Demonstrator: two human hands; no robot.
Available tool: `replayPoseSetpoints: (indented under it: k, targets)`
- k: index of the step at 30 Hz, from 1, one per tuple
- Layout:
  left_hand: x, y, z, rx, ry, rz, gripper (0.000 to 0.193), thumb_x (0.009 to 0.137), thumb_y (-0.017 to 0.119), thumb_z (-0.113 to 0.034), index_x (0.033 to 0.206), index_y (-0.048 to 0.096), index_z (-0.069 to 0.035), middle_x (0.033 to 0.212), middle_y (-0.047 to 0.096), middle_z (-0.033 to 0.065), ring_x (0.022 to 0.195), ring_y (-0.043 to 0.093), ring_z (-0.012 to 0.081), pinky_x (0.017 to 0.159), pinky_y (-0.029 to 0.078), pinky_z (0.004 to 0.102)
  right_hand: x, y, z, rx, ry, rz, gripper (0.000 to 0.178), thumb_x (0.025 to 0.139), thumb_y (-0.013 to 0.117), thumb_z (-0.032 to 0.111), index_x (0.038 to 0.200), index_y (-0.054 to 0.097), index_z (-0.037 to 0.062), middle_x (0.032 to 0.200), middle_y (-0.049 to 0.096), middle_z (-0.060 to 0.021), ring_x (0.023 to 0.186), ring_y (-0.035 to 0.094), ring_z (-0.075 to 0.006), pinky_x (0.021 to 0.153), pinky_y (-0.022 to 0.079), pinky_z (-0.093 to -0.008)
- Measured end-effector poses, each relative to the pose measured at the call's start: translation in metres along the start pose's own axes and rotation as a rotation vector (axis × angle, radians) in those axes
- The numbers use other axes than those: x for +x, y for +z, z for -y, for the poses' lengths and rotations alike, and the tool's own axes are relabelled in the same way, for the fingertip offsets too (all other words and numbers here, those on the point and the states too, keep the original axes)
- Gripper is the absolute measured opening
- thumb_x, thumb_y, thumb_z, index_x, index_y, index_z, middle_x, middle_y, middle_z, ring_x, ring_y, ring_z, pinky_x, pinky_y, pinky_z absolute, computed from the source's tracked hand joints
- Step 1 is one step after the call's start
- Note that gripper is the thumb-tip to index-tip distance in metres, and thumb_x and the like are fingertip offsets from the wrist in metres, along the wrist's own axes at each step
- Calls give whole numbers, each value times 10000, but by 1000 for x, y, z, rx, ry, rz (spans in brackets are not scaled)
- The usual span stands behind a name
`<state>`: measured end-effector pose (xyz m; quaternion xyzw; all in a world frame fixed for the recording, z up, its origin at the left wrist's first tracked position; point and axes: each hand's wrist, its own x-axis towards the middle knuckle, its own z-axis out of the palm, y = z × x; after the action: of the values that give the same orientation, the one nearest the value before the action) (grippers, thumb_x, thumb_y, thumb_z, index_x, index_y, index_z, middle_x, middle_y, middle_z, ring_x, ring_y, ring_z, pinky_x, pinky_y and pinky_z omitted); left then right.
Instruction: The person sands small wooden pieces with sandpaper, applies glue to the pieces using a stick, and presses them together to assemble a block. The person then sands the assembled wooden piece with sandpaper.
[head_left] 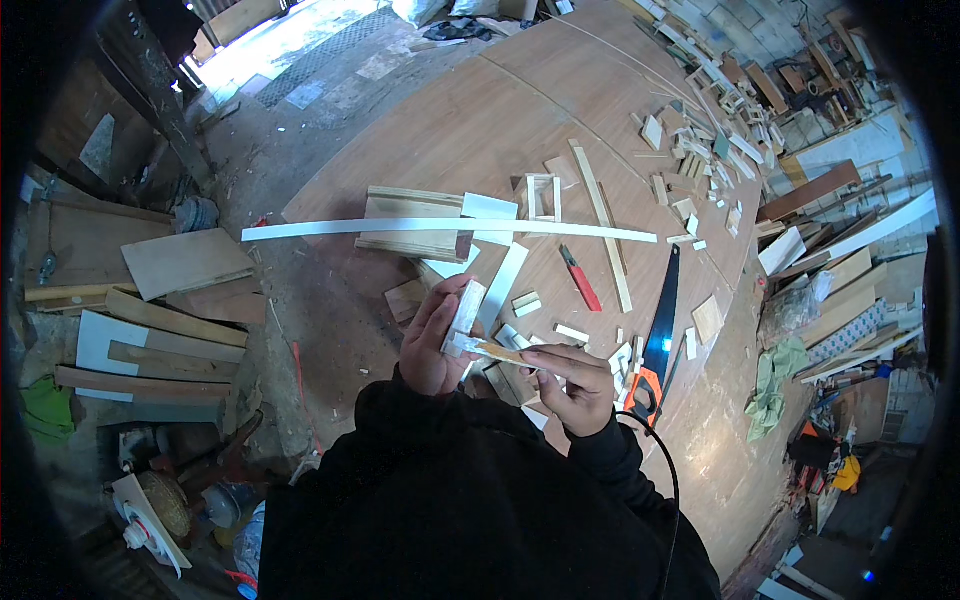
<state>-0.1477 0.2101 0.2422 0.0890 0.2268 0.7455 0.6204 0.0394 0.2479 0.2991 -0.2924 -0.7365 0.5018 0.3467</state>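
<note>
My left hand [428, 350] is closed around a small pale wooden block [467, 306], which stands tilted up between the fingers and thumb. In my right hand [580, 388], a thin flat wooden stick [497, 351] is pinched between thumb and fingers. Its far end, with a whitish smear, touches the lower part of the block; whether the smear is glue I cannot tell. Just beyond my hands, several white and bare wood offcuts [526, 303] lie on the large brown table [450, 130]. Part of the block is hidden by my left fingers.
A long white strip [560, 228] lies across a grooved wooden piece [385, 203]. Nearby are a small wooden frame [543, 197], a red-handled tool [580, 279] and a handsaw [661, 322] with an orange handle. Scrap wood [690, 160] is heaped at the right; boards [185, 262] lean at the left.
</note>
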Motion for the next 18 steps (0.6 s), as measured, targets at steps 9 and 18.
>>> replayPoseSetpoints:
  k: [9,18]
  targets:
    - [-1,18,3,-96,-149,142,330,984,370,-176,1268,446,-27,920,519,41,659,465,103,574,396,284,-6,-11,-10,-198,-125,-210,356,698,603,-75,1033,685,14,964,678,-156,765,656,-211,686,511,-275]
    - [-1,18,4,-48,-172,223,381,1006,307,-208,1338,367,-32,699,448,50,586,412,110,554,351,278,0,-19,-11,-310,-183,-242,379,704,579,-99,1051,677,16,900,674,-144,689,638,-196,621,515,-268]
